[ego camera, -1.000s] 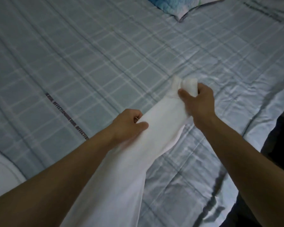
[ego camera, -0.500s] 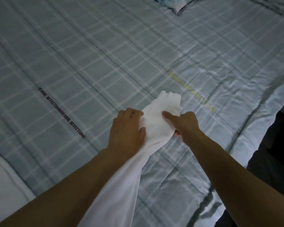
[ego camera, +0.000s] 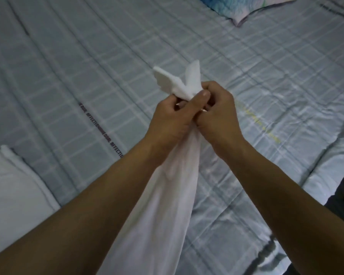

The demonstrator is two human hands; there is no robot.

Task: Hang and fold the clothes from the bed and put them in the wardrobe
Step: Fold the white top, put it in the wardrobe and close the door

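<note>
L hand (ego camera: 171, 118) & R hand (ego camera: 216, 114) are pinching the white garment (ego camera: 167, 195) just short of its far end, fingers curled round bunched cloth, hands touching. I'm seeing its long axis running near-far, trailing back btwn the forearms over the checked bedspread (ego camera: 87, 66). Neither hand's sitting nearer. No wardrobe or hanger is showing; another white cloth (ego camera: 12, 185) is lying near left.

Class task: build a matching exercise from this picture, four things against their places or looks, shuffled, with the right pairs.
1 white garment
2 pillow
3 bedspread
4 white cloth

a top right corner of the view
b pale blue checks
c gripped by left hand and right hand
d lying at the left edge

Pairs: 1-c, 2-a, 3-b, 4-d
</note>
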